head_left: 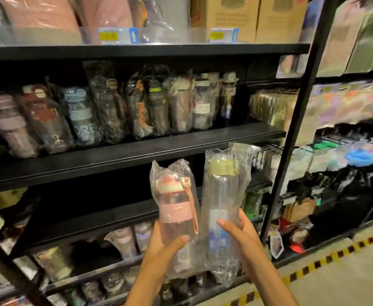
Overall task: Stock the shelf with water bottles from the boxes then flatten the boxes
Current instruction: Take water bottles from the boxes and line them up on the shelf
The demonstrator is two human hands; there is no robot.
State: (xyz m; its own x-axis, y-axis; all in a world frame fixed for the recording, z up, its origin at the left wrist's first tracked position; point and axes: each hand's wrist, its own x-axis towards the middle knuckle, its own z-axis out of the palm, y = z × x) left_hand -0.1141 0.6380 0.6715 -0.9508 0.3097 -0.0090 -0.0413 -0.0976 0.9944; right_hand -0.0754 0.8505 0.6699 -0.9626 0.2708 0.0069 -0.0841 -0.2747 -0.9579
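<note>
- Left hand (162, 244) grips the pink bottle (174, 208), bagged, upright, cap up, below the middle shelf (136, 151).
- Right hand (238, 230) grips the clear bottle (222, 199), bagged, upright, yellow cap up, just right of the pink one.

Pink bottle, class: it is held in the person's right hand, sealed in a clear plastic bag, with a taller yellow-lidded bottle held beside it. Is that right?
Not quite: the head view shows the pink bottle gripped by the left hand, not the right. The rest stands: it is sealed in a clear plastic bag, and the right hand holds the taller yellow-lidded bottle beside it.
</note>
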